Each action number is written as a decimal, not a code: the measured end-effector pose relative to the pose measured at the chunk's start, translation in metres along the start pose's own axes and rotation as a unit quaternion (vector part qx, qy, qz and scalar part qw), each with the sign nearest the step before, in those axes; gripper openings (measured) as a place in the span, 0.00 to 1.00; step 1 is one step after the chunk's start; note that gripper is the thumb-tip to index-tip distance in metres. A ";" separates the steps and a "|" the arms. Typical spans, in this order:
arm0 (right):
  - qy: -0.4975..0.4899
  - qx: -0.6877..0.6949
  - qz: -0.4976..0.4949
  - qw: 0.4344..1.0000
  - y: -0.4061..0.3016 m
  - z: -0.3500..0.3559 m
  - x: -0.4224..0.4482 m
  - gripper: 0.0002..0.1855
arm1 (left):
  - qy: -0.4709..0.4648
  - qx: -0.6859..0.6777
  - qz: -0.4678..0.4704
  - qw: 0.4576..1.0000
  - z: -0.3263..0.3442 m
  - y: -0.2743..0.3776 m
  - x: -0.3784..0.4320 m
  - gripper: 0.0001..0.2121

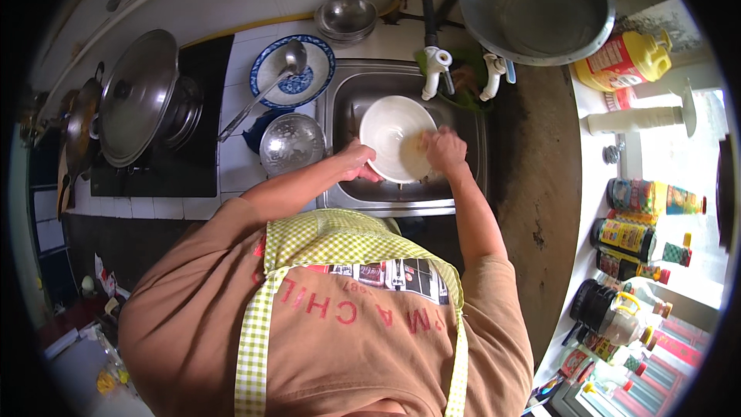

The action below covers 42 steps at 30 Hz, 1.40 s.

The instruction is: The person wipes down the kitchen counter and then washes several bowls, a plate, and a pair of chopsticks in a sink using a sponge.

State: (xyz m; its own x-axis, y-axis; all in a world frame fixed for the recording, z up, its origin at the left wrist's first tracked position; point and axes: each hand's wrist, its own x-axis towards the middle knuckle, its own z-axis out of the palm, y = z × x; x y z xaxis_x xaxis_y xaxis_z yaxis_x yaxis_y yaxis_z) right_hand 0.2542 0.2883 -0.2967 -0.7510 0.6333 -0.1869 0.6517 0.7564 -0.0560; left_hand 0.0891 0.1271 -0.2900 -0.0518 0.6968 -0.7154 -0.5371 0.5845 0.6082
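A large white bowl (389, 133) is tilted over the stainless steel sink (341, 191), its inside facing up. My left hand (360, 161) grips the bowl's left lower rim. At the bowl's right side my right hand (446, 149) is curled; a blurred yellowish thing seems to be under its fingers against the inner wall, too unclear to name. Left of the sink stands a wet metal bowl (292, 145). Behind that, a blue-rimmed plate (260, 78) carries a metal ladle (295, 57). Two white taps (435, 72) (492, 78) reach over the sink's back edge.
Stacked metal bowls (346, 17) stand behind the sink. A big metal basin (535, 6) is at the back right, beside a yellow jug (625, 61). A lidded wok (138, 98) sits on the black hob (156, 176) at left. Sauce bottles (624, 237) line the windowsill.
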 end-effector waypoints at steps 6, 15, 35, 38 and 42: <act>0.011 0.712 0.192 0.675 0.039 0.023 -0.001 0.16 | -0.053 -0.064 -0.064 0.994 -0.009 0.010 0.007 0.21; -0.069 0.804 0.226 0.545 0.049 0.055 -0.011 0.26 | 0.068 0.647 0.314 0.691 0.017 0.020 -0.005 0.46; -0.109 0.678 0.121 0.716 -0.039 0.005 0.079 0.22 | 0.058 -0.045 0.100 0.992 0.040 0.012 0.010 0.26; 0.015 0.455 -0.016 0.890 -0.091 -0.026 0.054 0.21 | 0.069 -0.195 0.098 0.973 0.032 0.017 0.005 0.29; 0.298 0.225 -0.180 0.910 -0.124 -0.009 0.003 0.21 | 0.054 -0.394 0.104 0.912 0.024 0.016 0.032 0.32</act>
State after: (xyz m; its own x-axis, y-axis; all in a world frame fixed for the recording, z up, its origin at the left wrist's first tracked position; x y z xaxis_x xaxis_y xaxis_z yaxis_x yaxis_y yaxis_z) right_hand 0.1696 0.1981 -0.2811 -0.7616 0.4350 0.4803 0.2287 0.8739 -0.4289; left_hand 0.0993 0.1686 -0.2949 -0.2817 0.6893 -0.6675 -0.9418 -0.0654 0.3299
